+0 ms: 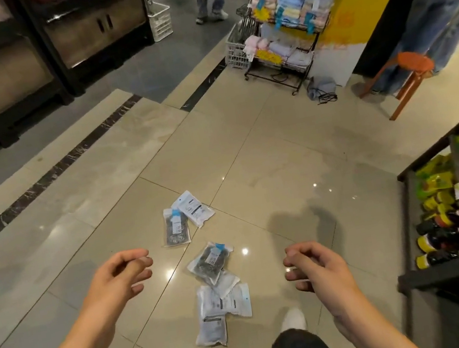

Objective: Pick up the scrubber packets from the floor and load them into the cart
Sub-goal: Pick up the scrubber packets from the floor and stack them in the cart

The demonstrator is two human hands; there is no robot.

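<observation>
Scrubber packets lie scattered on the tiled floor at lower centre. Both hands hover above them — left hand and right hand loosely curled, grasping nothing.

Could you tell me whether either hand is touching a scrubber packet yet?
Apart. The head view shows left hand and right hand above bare floor beside the scrubber packets.

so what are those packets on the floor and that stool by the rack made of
Scrubber packets: seemingly thin clear plastic film, glossy and crinkled, dark wiry scrubbers showing through, probably steel wool. Stool: looks like orange-painted wood, with a round seat and splayed legs; could be plastic.
</observation>
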